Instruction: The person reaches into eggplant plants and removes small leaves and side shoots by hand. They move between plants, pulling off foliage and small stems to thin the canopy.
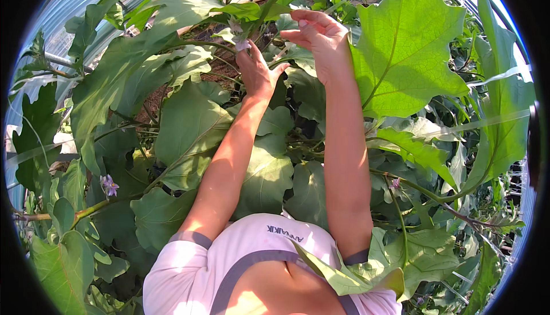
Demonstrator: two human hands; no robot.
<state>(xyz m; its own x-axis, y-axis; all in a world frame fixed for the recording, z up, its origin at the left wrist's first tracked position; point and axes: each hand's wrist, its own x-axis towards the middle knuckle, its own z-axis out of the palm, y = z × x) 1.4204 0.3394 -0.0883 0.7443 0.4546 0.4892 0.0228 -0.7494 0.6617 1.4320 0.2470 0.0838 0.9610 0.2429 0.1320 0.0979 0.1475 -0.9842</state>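
Note:
Both hands are raised among large-leaved eggplant plants. My left hand [258,72] is at a pale purple flower [241,43] that hangs from a green stem; the fingertips meet the flower's lower edge, the thumb stands apart, and whether the fingers grip anything is unclear. Higher and to the right, my right hand [320,35] has its fingers bent at the tip of a green leaf [277,10]; whether the leaf is pinched is hard to tell. A broad sunlit leaf [399,52] stands right beside my right wrist.
A thick branch [103,203] with a purple flower [109,186] crosses the lower left. Another stem [423,191] curves across the right. Pale strings or tapes [494,121] run through the foliage at the right. A metal pipe [64,60] and plastic sheeting are at the upper left.

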